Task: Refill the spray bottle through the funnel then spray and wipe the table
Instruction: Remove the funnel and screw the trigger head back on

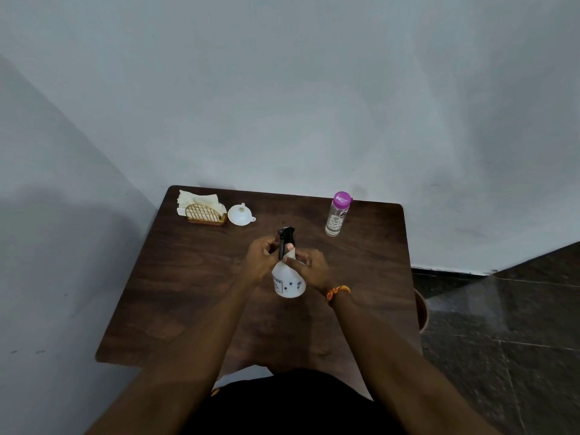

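Observation:
A white spray bottle (288, 282) with a black trigger head (285, 238) stands in the middle of the dark wooden table (188, 277). My left hand (259, 260) grips the black head from the left. My right hand (309, 266) holds the bottle's neck and shoulder from the right. A white funnel (240, 214) lies mouth-up at the back left. A clear water bottle (336, 216) with a purple cap stands upright at the back right. White napkins (197, 199) sit in a gold wire holder (205, 214) at the back left corner.
The table stands against a pale wall at the back and left. Dark tiled floor (502, 324) lies to the right, with a brown round object (422, 310) partly hidden beside the table's right edge.

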Motion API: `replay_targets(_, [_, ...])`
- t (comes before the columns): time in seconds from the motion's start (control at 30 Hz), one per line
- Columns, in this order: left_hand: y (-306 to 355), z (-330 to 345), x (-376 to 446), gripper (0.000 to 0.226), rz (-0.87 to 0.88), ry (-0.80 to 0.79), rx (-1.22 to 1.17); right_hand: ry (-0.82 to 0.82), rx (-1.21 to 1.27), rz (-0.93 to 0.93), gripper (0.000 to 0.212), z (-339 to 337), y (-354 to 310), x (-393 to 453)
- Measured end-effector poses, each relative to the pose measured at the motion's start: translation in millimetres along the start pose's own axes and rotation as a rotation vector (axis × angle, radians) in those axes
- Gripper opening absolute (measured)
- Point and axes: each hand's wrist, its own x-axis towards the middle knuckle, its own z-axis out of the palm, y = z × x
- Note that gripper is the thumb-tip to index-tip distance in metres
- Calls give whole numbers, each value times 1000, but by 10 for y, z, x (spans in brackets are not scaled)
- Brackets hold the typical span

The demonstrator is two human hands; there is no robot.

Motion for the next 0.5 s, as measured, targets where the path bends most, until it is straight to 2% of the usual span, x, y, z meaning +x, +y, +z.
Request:
replay_targets(0.2, [-57,92,-77,30,-80,54,-138,-13,-17,28,22,-29,-26,-79])
replay_targets(0.4, [-89,126,-27,55,-122,-21,-216,-8,-25,28,25,-72,-29,-115])
replay_targets(0.5, [-236,122,-56,54,-131,-70,-161,31,9,28,24,-96,-47,-154])
